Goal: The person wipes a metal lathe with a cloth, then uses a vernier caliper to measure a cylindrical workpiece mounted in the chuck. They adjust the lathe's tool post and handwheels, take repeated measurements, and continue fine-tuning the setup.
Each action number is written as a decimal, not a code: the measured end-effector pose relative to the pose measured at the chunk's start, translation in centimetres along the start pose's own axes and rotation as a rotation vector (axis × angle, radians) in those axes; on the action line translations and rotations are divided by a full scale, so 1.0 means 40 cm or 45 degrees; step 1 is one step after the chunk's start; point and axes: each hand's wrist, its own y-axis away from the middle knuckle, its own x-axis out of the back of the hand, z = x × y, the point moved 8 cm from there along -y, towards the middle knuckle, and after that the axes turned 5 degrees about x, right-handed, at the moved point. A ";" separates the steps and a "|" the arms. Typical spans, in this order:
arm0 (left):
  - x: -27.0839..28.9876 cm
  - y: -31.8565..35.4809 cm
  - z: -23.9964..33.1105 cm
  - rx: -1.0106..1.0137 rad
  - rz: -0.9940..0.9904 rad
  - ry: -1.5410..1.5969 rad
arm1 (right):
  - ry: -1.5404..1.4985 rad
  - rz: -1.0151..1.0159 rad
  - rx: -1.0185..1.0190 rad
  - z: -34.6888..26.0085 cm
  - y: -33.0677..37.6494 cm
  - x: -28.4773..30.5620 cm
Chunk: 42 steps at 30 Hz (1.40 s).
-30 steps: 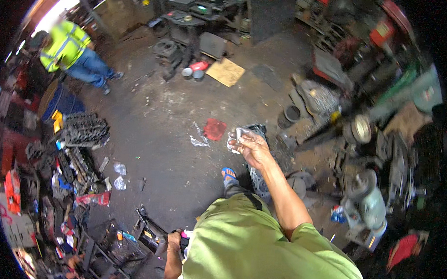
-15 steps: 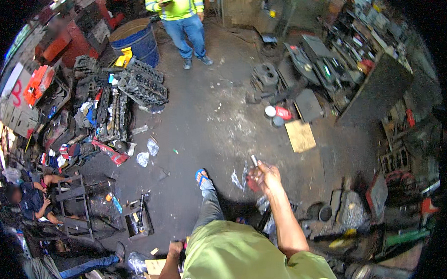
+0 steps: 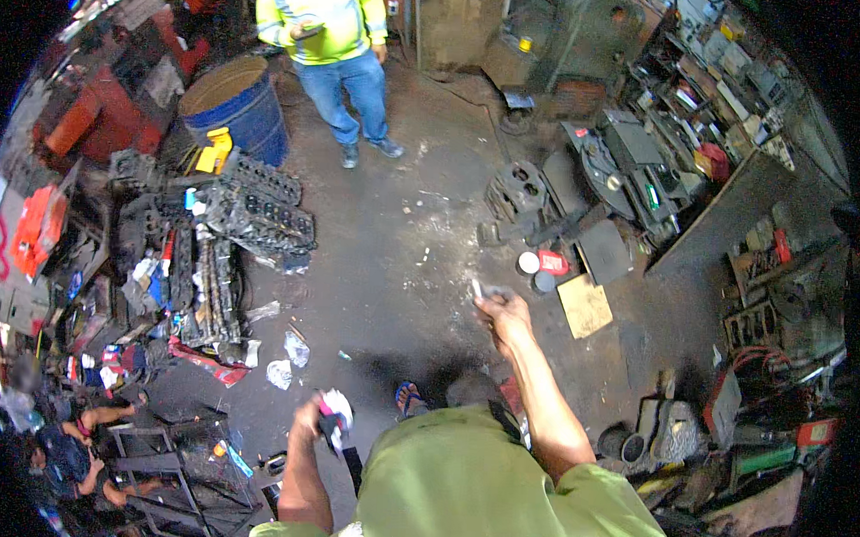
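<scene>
With my right hand (image 3: 506,320) I am pinching a small silvery cylinder (image 3: 477,287) above the dark, grimy floor (image 3: 378,267), while my left hand (image 3: 307,419) is clutching what looks like crumpled white-and-black cloth (image 3: 336,413).

the small bundle (image 3: 337,407) is white and black with a little pink; the slim held piece (image 3: 477,288) is pale silver. the wearer's shirt (image 3: 479,479) is plain green, the sandal (image 3: 408,395) blue. the floor (image 3: 353,299) is dark grey with whitish blotches. the standing co-worker's top (image 3: 336,30) is bright yellow with silvery bands, the jeans (image 3: 341,93) blue. the drum (image 3: 250,125) is blue, brown at the top; the cardboard (image 3: 585,309) tan.
</scene>
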 end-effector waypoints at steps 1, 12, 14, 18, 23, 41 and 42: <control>-0.077 0.024 0.118 -0.103 -0.152 0.208 | -0.013 -0.117 0.045 -0.031 -0.028 -0.047; -0.914 0.326 0.864 -0.687 -0.484 0.682 | 1.379 -0.666 1.153 -0.263 -0.235 -0.587; -0.961 0.291 0.933 -0.604 -0.379 0.665 | 1.429 -0.828 1.312 -0.327 -0.296 -0.600; -0.952 0.255 1.110 -0.719 -0.318 0.880 | 1.056 -0.986 1.191 -0.410 -0.433 -0.596; -0.992 0.216 1.212 -0.552 -0.258 0.770 | 0.890 -0.736 1.028 -0.454 -0.573 -0.613; -1.131 -0.007 1.550 -0.267 -0.914 0.763 | 1.225 -0.311 0.968 -0.482 -0.930 -1.010; -1.120 -0.013 1.581 -0.354 -0.952 0.637 | 1.202 -0.317 0.941 -0.474 -0.954 -1.024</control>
